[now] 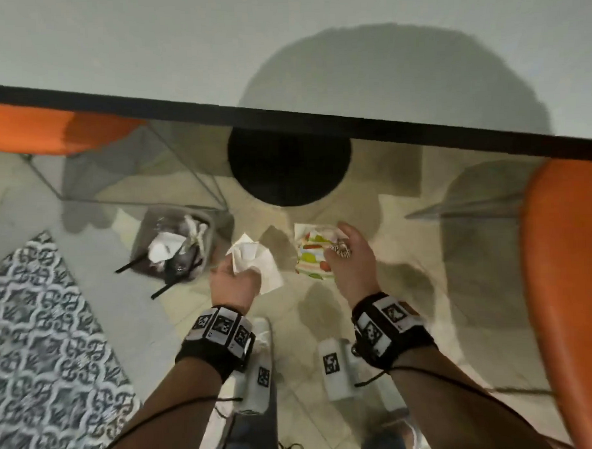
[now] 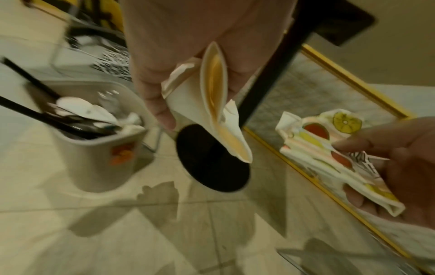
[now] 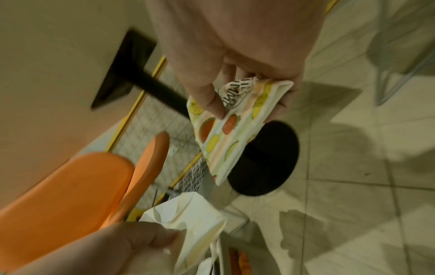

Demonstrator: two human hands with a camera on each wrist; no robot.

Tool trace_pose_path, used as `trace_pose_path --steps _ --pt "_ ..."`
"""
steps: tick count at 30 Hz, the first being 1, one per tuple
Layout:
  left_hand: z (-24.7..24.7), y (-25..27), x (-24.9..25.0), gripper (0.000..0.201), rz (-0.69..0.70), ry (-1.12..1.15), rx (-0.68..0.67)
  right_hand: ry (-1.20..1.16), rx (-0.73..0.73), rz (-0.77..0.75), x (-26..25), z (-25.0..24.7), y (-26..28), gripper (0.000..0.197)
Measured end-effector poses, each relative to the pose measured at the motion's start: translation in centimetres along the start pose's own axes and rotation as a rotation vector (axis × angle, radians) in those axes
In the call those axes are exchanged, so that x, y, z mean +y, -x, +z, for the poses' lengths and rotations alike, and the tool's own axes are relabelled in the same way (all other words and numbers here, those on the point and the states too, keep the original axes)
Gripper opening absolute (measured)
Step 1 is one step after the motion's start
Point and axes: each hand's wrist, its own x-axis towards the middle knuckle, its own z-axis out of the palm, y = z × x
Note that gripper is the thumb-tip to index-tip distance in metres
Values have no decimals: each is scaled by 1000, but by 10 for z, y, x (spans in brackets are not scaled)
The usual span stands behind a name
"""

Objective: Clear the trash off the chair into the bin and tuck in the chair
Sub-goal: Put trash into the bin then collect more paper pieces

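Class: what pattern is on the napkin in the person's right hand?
Colourful fruit slices on pale stripes, clearest on the napkin in the right wrist view.

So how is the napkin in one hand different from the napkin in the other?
The left hand holds a plain white napkin, crumpled and loose; the right hand holds a fruit-patterned napkin, folded flatter, with a small printed scrap. The white napkin is nearer the bin. Both are paper, pinched in fingers, above the floor.

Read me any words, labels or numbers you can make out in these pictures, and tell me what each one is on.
"THE": top line on the printed wrapper, pinched with the fruit-print napkin in the right hand.
Larger lettering below it: crumpled, not readable.
Orange sticker on the bin: too blurred.
Wristband markers: black-and-white codes, no text.
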Motion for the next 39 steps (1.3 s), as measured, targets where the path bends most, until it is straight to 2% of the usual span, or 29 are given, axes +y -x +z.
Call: trace_pose_path --steps 1,2,6,8,10,13,16,19,21,24,27,30,35,39 --pt "-11 -9 -4 53 1 -17 32 51 -1 10 2 15 -4 55" --pt "-37 -30 -13 59 -22 -42 84 103 -35 8 3 52 -9 56" --pt "-111 -111 -36 46 -176 -166 232 307 -170 -3 8 179 -30 61" --pt "-131 -147 -46 46 -185 -173 285 454 -204 -33 9 229 -40 61" --pt "-143 -178 -56 50 -175 -190 283 582 -232 -43 12 268 -50 59" --pt "-151 -212 -64 59 -113 -185 201 699 -295 -49 14 308 -59 59" --pt "-149 -231 -71 77 -98 -184 -20 773 -490 -73 23 335 -67 60" --pt "-146 -234 -78 80 -119 -267 -191 790 -630 -25 32 345 -71 59" --pt "-145 -232 -83 76 -124 -271 -201 779 -652 16 33 341 -72 59" --pt "-144 -223 -81 62 -70 -236 -124 730 -613 26 29 323 -71 57" --pt "-136 -207 -63 39 21 -236 -60 643 -545 22 20 299 -68 50" --pt "-114 -184 -34 27 124 -183 -68 581 -419 -8 12 261 -69 40" --pt "-43 -118 28 25 325 -164 -262 331 -173 -37 1 159 -63 32" --pt "45 -36 62 19 477 -205 -459 180 45 -94 6 37 -52 35"
